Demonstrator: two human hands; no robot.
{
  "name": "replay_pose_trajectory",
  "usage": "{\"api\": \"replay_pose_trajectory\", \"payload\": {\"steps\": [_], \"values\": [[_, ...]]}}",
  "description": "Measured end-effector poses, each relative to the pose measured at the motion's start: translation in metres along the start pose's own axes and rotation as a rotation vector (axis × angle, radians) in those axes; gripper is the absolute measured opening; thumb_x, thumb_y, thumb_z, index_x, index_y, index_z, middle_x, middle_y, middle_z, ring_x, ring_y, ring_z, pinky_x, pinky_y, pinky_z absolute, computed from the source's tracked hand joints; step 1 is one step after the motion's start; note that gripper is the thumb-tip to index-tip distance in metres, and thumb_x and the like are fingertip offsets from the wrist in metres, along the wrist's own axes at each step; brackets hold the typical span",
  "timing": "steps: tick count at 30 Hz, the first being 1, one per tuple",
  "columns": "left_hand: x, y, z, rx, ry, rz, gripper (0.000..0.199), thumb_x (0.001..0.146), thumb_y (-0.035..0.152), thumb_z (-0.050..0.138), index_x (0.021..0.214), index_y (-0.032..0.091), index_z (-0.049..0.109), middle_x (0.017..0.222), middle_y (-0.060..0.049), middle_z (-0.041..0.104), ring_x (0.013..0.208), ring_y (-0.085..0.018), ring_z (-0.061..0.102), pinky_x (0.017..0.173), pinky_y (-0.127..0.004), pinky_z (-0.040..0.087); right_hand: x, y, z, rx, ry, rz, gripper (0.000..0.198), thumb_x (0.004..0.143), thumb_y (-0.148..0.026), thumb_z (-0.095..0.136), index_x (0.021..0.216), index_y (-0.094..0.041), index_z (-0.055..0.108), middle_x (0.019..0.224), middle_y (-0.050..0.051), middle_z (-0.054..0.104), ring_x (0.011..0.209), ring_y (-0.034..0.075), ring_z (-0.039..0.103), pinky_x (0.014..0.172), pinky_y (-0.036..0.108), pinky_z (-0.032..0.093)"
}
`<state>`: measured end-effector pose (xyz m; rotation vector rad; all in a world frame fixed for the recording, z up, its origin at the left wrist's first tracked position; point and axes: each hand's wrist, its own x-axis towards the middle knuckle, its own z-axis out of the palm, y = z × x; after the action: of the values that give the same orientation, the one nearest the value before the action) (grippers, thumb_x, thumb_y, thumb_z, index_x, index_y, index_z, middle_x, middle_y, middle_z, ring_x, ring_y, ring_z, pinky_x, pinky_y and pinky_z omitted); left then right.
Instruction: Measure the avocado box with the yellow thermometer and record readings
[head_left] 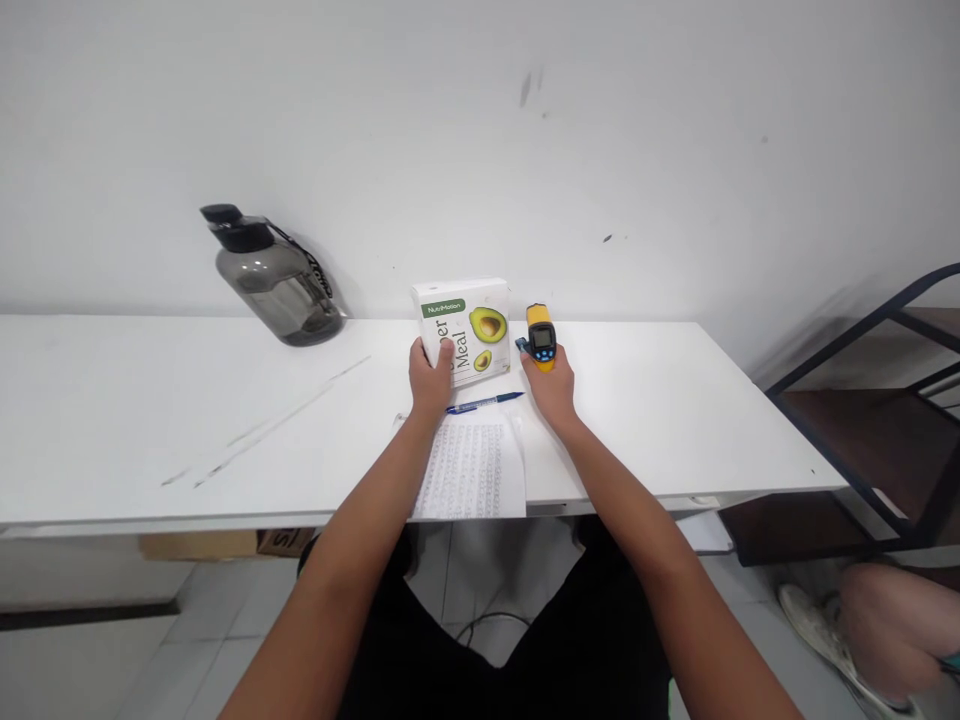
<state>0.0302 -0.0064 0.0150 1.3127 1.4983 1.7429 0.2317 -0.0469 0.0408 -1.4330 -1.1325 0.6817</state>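
Note:
My left hand grips the lower left side of a white meal box with avocado pictures and a green label, its thumb across the front. The box stands upright near the wall. In my right hand is a yellow and black infrared thermometer, its small screen and blue buttons facing me. My fingers wrap its handle, which is mostly hidden. A blue pen lies on the table between my hands. Below it is a paper sheet covered with printed rows, partly under my left forearm.
A large grey water bottle with a black cap stands at the left against the wall. The white table ends at the right beside a dark-framed shelf. Another person's leg and shoe show at the lower right.

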Motion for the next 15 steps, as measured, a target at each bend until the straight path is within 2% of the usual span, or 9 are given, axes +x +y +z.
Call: {"api": "replay_pose_trajectory", "payload": {"steps": [15], "values": [[-0.0002,0.0014,0.0004,0.004,0.006,-0.017,0.044,0.089,0.06,0.069,0.112,0.022,0.063,0.117,-0.01,0.073,0.113,-0.028,0.068,0.104,-0.044,0.052,-0.0003,-0.0019,-0.0014,-0.01,-0.011,-0.01,0.038,0.084,-0.049,0.067,0.113,-0.026,0.063,0.106,0.003,0.073,0.099,0.025,0.065,0.09,0.04,0.049]]}}
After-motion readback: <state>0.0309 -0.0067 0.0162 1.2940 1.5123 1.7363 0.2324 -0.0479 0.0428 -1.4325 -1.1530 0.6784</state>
